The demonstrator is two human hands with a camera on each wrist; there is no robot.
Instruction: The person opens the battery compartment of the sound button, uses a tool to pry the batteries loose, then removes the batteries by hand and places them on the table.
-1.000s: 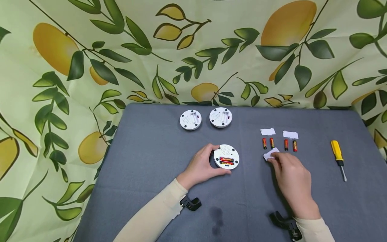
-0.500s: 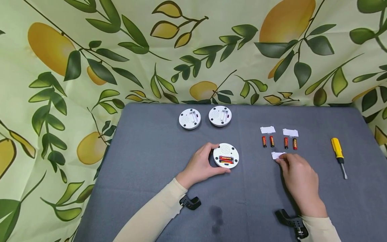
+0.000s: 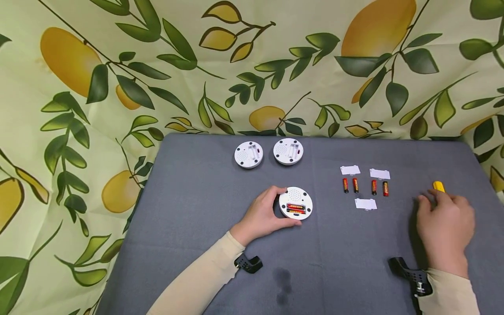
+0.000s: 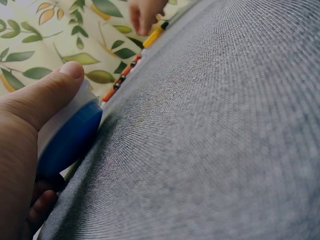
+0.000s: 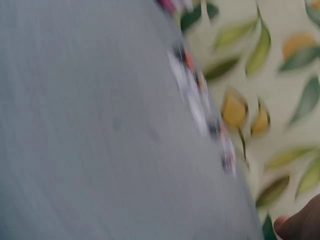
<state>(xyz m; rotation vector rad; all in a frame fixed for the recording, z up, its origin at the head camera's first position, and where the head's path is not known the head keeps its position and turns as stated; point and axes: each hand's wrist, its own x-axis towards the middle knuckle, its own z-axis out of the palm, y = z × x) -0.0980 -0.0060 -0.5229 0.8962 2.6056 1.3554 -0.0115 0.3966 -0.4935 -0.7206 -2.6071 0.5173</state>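
My left hand (image 3: 260, 215) grips a round white battery-powered device (image 3: 294, 195) by its edge, thumb on the near side. Its open compartment faces up and has two red-and-black batteries (image 3: 295, 208) in it. In the left wrist view the device's lower body (image 4: 72, 142) is blue. My right hand (image 3: 446, 225) hovers over a yellow-handled screwdriver (image 3: 439, 187), most of it hidden from the head camera. The left wrist view shows a gap between that hand and the screwdriver handle (image 4: 154, 37). A white battery cover (image 3: 365, 204) lies on the table between the hands.
Two similar white devices (image 3: 249, 155) (image 3: 288, 151) with bare compartments stand at the back. Right of them lie two white covers (image 3: 350, 170) (image 3: 379, 174) and several loose batteries (image 3: 345, 185). The table ends at a patterned cloth (image 3: 275, 87). The right wrist view is blurred.
My right hand has put the white cover down below the loose batteries, let go of it and moved right, over the screwdriver. The left hand keeps its grip on the device.
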